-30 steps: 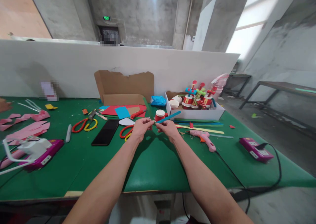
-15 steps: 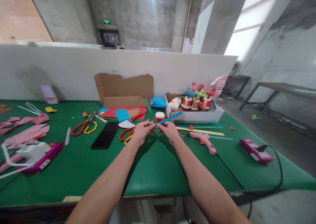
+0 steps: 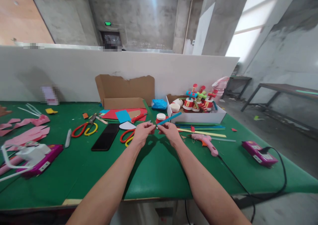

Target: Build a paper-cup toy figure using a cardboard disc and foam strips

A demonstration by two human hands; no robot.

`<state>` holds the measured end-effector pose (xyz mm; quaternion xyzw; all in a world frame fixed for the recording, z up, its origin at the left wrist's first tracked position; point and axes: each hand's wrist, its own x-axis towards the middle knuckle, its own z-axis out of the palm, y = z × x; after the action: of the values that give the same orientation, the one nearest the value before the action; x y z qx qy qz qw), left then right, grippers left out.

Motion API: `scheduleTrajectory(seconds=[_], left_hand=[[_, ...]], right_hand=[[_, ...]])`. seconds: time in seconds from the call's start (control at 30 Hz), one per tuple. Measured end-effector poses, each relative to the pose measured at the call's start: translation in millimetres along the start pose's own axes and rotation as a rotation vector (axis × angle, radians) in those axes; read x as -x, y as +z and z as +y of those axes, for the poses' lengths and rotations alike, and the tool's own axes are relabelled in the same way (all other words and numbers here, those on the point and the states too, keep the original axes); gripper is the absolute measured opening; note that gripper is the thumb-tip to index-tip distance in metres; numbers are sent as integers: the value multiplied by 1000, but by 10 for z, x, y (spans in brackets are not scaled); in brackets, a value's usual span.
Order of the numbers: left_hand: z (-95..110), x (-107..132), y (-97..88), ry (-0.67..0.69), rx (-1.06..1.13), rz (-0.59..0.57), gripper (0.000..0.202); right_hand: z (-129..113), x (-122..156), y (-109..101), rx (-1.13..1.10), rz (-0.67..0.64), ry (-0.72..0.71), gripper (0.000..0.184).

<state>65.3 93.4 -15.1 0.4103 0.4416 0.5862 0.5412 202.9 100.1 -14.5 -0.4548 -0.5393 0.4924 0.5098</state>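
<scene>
My left hand (image 3: 143,133) and my right hand (image 3: 170,132) meet over the middle of the table with fingertips pinched close together. From my right fingers a blue paper strip (image 3: 172,117) slants up to the right. A green paper strip (image 3: 147,106) rises away from my left fingertips and partly blends with the green tabletop. The strips' near ends lie between the fingertips, and how they join is hidden. Just behind the hands stands a red and white paper cup (image 3: 161,116). Red and yellow scissors (image 3: 128,135) lie beside my left hand.
At right lie a pink glue gun (image 3: 205,141), paper strips (image 3: 206,132) and a purple power strip (image 3: 259,153). A white box (image 3: 198,117) behind holds decorated cups. Leftward are a black phone (image 3: 105,137), more scissors (image 3: 85,128) and pink paper (image 3: 28,135). Another person's hand (image 3: 5,111) shows far left.
The green strip has tilted slightly left and shows less plainly against the table. The blue strip has shifted slightly leftward. Both hands stay almost in place.
</scene>
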Motion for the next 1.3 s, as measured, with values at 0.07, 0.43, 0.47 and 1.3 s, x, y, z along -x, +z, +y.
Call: scheduleTrajectory(seconds=[0.07,0.43,0.47,1.3], left_hand=[[-2,6,6,10,-2,-5,37],[-11,19,48,45,-7,35,33],[-13,21,53,50,1,36,32],[0,-3,38,-23,44,53,31]], right_hand=[[5,5,11,6,18,-1,18],[-85,74,76,433,183,-175,14],[-84,84,89,494,211,-220,13],[19,61,120,27,112,-120,20]])
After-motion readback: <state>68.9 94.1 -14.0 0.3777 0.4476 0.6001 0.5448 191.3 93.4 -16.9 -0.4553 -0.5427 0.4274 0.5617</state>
